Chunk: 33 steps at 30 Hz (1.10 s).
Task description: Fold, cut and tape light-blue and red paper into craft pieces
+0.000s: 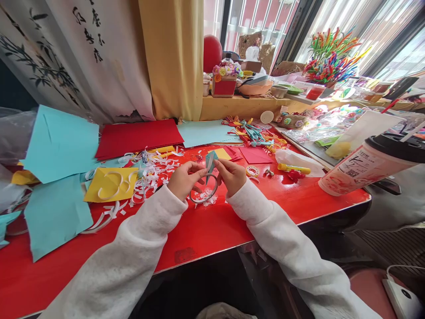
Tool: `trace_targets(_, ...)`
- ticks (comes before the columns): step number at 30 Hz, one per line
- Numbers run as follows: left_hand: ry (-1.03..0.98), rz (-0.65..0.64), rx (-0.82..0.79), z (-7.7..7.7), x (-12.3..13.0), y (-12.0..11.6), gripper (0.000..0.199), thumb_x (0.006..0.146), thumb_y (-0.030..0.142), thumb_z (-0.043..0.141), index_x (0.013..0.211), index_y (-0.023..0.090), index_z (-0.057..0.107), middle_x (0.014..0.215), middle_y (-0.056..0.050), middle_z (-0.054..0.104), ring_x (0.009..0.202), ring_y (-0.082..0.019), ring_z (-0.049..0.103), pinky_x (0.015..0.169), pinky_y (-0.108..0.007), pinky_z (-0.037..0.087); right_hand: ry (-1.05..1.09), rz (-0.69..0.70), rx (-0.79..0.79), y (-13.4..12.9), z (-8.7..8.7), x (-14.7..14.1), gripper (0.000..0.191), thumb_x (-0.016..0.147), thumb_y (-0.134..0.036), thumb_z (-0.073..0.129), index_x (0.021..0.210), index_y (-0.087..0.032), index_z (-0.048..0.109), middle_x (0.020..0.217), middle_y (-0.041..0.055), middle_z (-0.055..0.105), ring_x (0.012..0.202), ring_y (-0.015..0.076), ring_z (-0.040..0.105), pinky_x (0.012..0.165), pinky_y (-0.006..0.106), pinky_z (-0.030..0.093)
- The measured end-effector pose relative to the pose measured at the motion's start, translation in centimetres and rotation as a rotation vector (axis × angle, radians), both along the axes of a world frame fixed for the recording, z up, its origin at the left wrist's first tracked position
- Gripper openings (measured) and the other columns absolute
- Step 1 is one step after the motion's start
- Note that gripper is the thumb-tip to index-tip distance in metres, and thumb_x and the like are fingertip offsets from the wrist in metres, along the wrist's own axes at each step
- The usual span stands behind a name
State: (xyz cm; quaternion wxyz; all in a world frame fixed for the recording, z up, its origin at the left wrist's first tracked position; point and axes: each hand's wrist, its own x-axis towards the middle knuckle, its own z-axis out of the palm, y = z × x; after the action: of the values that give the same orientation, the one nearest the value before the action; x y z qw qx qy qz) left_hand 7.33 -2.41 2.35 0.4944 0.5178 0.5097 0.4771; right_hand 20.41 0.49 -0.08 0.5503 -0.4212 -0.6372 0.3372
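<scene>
Between my two hands is a small folded piece of light-blue paper [211,157] with a narrow white strip of tape across it. My left hand [186,180] is closed, its thumb and forefinger pinching the paper's left side. A thin roll of tape [216,186] hangs ring-like at the left fingers, below the paper; how they grip it is partly hidden. On the other side, my right hand [232,176] pinches the paper's right edge between thumb and fingertips. White paper scraps [210,200] lie on the red table [199,230] beneath.
Left are blue sheets [63,146], a yellow paper square [124,188] and shredded strips [146,186]. Dark-red sheets [139,137] lie behind. Pink-red paper [255,155], another tape roll [252,171], a yellow glue stick [294,168] and a tilted drink cup [361,166] are right.
</scene>
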Motion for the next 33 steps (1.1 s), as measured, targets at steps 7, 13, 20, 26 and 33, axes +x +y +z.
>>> trace_targets(7, 0.083, -0.064, -0.040, 0.5, -0.3, -0.4, 0.027, 0.060, 0.038, 0.061, 0.072, 0.014, 0.059, 0.048, 0.001, 0.051, 0.034, -0.007, 0.045, 0.031, -0.018, 0.037, -0.115, -0.055, 0.194, -0.4, 0.0, 0.2, 0.025, 0.075, -0.035, 0.044, 0.078, -0.017, 0.061, 0.044, -0.0032, 0.046, 0.033, 0.0065, 0.044, 0.035, 0.019, 0.038)
trace_targets(13, 0.138, -0.038, -0.082, 1.4, -0.2, -0.8, 0.030, 0.060, 0.039, 0.061, 0.080, 0.016, 0.061, 0.036, 0.003, 0.046, 0.030, -0.009, 0.043, 0.029, -0.019, 0.034, -0.262, -0.149, 0.543, -0.4, 0.0, 0.5, 0.020, 0.077, -0.024, 0.044, 0.086, -0.016, 0.061, 0.060, 0.0027, 0.060, 0.050, 0.0090, 0.053, 0.050, 0.021, 0.045)
trace_targets(20, 0.161, -0.112, -0.056, 1.3, -0.3, -0.7, 0.031, 0.060, 0.045, 0.058, 0.072, 0.017, 0.062, 0.036, 0.000, 0.051, 0.029, -0.009, 0.043, 0.029, -0.018, 0.031, -0.296, -0.164, 0.570, -1.2, 0.3, 0.8, 0.022, 0.079, -0.022, 0.042, 0.092, -0.017, 0.059, 0.069, 0.0051, 0.062, 0.061, 0.0123, 0.058, 0.057, 0.024, 0.048)
trace_targets(26, 0.253, -0.086, -0.055, 1.2, -0.4, -0.7, 0.032, 0.056, 0.048, 0.059, 0.055, 0.016, 0.056, 0.040, -0.001, 0.054, 0.032, -0.009, 0.046, 0.032, -0.018, 0.032, -0.268, -0.172, 0.559, -1.9, 0.9, 0.7, 0.018, 0.078, -0.020, 0.043, 0.085, -0.016, 0.059, 0.063, 0.0038, 0.060, 0.060, 0.0124, 0.057, 0.056, 0.025, 0.048)
trace_targets(33, 0.276, -0.130, -0.004, 0.6, -0.6, -0.6, 0.034, 0.057, 0.049, 0.058, 0.049, 0.017, 0.052, 0.042, 0.001, 0.053, 0.034, -0.008, 0.046, 0.034, -0.017, 0.033, -0.202, -0.175, 0.486, -2.2, 1.3, 0.6, 0.018, 0.078, -0.021, 0.043, 0.075, -0.016, 0.060, 0.068, 0.0041, 0.060, 0.058, 0.0108, 0.056, 0.052, 0.024, 0.048)
